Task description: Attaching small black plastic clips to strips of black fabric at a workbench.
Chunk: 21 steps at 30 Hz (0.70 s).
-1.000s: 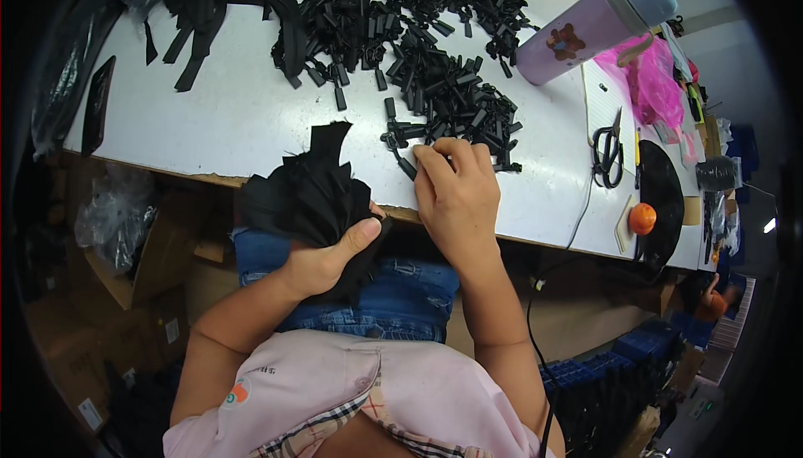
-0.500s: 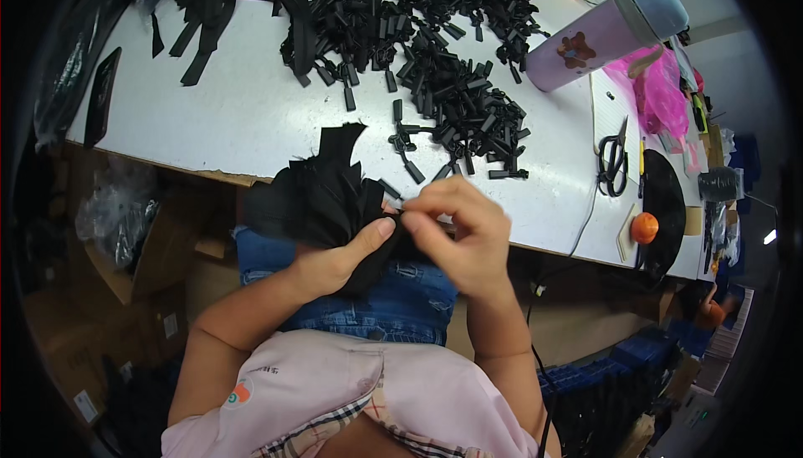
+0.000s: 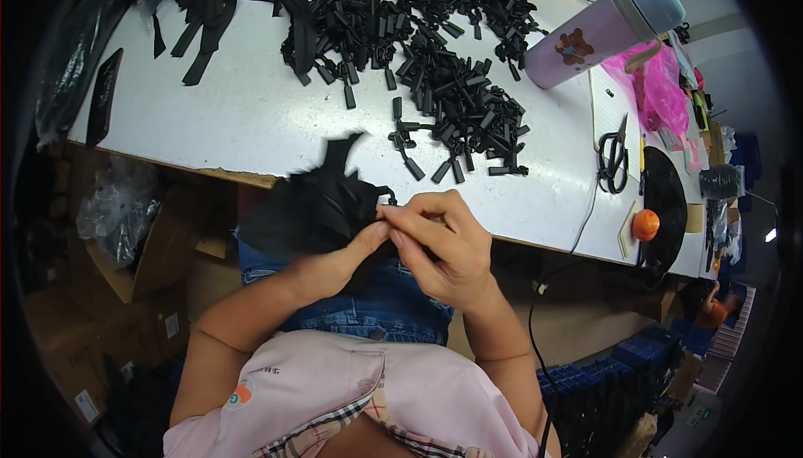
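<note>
My left hand (image 3: 339, 270) is closed around a bunch of black fabric pieces (image 3: 309, 207), held over my lap at the table's front edge. The bunch is partly blurred, and one strip end sticks up from it. My right hand (image 3: 447, 245) is closed in a pinch, its fingertips meeting my left thumb at the right edge of the fabric. What lies between those fingertips is hidden. Just above them, a small black pull (image 3: 389, 194) with a bent cord shows against the white table. Beyond, a large heap of similar black pulls (image 3: 460, 94) covers the table's middle.
On the white table (image 3: 234, 123) lie black fabric strips (image 3: 205, 44) and a dark phone-like slab (image 3: 104, 97) at left. To the right are a lilac bottle (image 3: 585, 40), black-handled scissors (image 3: 613, 161), an orange round object (image 3: 645, 225) and a pink plastic bag (image 3: 661, 94). A cable (image 3: 535, 332) hangs below.
My right hand has come down and slightly left, closing in on my left thumb. The fabric bunch has shifted and turned a little, and the small pull now stands above my fingertips.
</note>
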{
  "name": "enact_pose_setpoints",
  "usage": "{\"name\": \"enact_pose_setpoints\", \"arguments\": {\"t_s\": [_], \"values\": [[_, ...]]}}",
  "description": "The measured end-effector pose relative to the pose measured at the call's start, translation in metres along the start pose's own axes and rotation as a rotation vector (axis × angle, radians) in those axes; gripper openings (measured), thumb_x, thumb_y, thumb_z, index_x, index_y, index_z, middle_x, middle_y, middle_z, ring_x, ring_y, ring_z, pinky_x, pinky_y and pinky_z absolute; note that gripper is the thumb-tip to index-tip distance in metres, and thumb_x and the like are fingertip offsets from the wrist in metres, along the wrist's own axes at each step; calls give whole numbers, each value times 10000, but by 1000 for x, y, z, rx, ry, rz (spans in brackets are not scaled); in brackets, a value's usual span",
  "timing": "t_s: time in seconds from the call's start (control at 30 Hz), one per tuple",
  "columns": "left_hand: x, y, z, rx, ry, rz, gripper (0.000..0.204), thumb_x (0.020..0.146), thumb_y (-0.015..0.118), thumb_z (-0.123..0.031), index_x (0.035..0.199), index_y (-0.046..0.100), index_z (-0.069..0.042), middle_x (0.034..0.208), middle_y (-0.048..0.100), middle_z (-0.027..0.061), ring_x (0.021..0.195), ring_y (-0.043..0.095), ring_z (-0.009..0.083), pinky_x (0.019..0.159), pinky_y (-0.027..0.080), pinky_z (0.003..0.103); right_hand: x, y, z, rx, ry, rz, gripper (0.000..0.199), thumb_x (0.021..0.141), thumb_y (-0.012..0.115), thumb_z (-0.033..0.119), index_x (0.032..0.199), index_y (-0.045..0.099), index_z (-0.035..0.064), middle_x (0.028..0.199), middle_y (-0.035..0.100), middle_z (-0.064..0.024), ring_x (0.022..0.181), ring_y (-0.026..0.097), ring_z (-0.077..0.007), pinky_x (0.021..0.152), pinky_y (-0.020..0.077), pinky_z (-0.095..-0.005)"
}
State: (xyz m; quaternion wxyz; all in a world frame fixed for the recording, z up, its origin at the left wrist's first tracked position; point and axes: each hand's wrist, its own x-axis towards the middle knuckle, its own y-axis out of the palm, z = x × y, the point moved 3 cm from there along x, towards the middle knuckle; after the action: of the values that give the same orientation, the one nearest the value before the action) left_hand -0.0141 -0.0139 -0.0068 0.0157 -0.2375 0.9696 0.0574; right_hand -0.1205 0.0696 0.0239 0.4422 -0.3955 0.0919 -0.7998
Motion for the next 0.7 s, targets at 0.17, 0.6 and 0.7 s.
{"name": "enact_pose_setpoints", "arguments": {"t_s": [0.17,0.6,0.7], "values": [[-3,-2,1,-97,25,-153,239,806,560,-125,1004,514,0,931,539,53,873,501,102,781,402,232,-22,13,-5,334,351,-191,125,698,620,-24,813,573,-10,719,531,-68,512,467,-72,443,372,-185],[1,-3,-1,-108,1,-9,153,762,553,-64,895,521,5,847,517,69,813,491,120,751,387,238,-31,13,-24,1229,942,117,52,756,577,-9,788,542,-29,674,515,-11,515,422,-38,449,329,-143],[2,-2,-2,-151,2,-28,134,768,546,-64,882,529,4,850,519,68,811,492,115,751,386,233,-28,16,-15,916,812,-71,55,763,576,8,784,539,-27,682,515,-13,528,433,-39,455,336,-145]]}}
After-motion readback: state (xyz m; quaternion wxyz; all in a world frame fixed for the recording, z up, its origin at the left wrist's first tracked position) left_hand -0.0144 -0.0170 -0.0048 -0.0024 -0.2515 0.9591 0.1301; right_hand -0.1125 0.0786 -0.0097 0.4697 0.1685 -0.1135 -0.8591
